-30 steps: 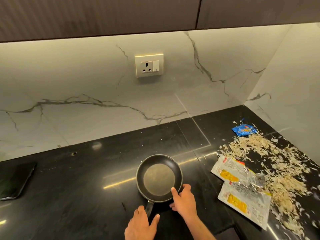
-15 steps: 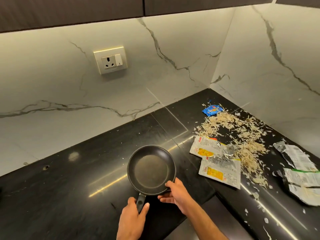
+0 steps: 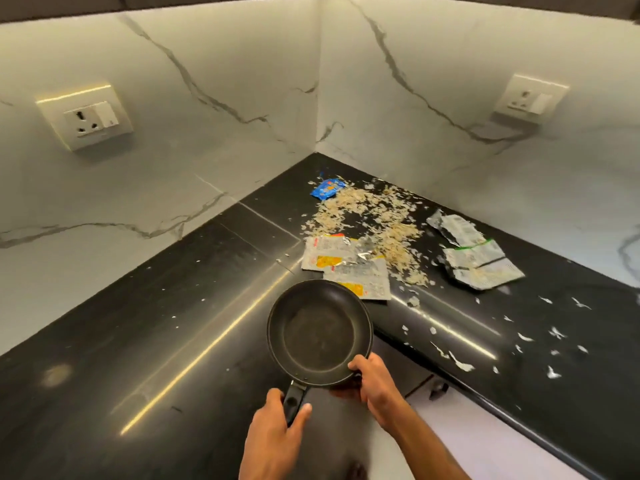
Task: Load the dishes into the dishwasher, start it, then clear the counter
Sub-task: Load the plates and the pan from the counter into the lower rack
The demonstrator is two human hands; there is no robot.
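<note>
The pan (image 3: 318,336) sits near the table's (image 3: 138,341) inner corner edge, with two flat wrappers (image 3: 346,266) just beyond it. Farther back lie scattered flakes (image 3: 367,216) and a small packet (image 3: 327,188); crumpled wrappers (image 3: 474,258) lie right.

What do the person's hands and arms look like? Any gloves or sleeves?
Both are bare. The left hand and the right hand wear no gloves, and I see no rings, watch or bracelet. No sleeve shows on either forearm as far as the picture reaches.

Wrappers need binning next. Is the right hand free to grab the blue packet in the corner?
Probably not yet: the right hand grips the pan rim, and the blue packet lies far off beyond the spilled flakes.
</note>
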